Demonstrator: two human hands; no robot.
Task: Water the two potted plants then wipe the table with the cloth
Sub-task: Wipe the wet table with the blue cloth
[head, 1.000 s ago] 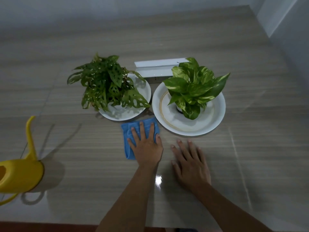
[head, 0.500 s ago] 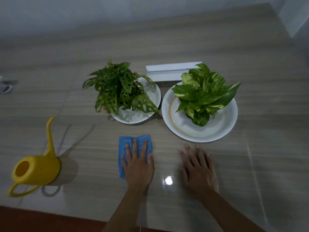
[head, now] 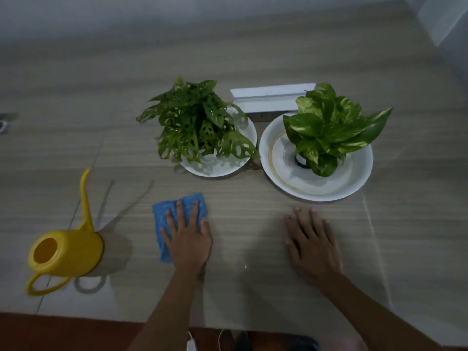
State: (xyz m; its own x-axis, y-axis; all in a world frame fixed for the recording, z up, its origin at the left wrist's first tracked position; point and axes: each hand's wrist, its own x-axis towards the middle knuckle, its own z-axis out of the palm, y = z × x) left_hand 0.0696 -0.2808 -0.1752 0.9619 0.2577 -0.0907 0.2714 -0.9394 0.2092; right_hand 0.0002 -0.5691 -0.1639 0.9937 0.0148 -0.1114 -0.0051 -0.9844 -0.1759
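A folded blue cloth point(head: 162, 214) lies flat on the wooden table point(head: 253, 211), pressed down by my left hand point(head: 188, 239) with fingers spread over it. My right hand point(head: 312, 243) rests palm-down on the bare table to the right, holding nothing. Behind the hands stand two potted plants on white plates: a dark green plant with holed leaves point(head: 195, 122) on the left plate point(head: 220, 168) and a variegated broad-leaf plant point(head: 329, 122) on the larger right plate point(head: 359, 178). A yellow watering can point(head: 67, 250) stands at the left, its spout pointing up.
A white rectangular box point(head: 268, 96) lies behind the two plates. The table's near edge point(head: 76, 315) runs along the bottom of the view. A small pale object point(head: 2, 125) is at the far left edge. A wall rises behind the table.
My left hand has slid the blue cloth leftward and toward me, away from the plates. My right hand has stayed flat on the table. The view has shifted, showing more of the watering can.
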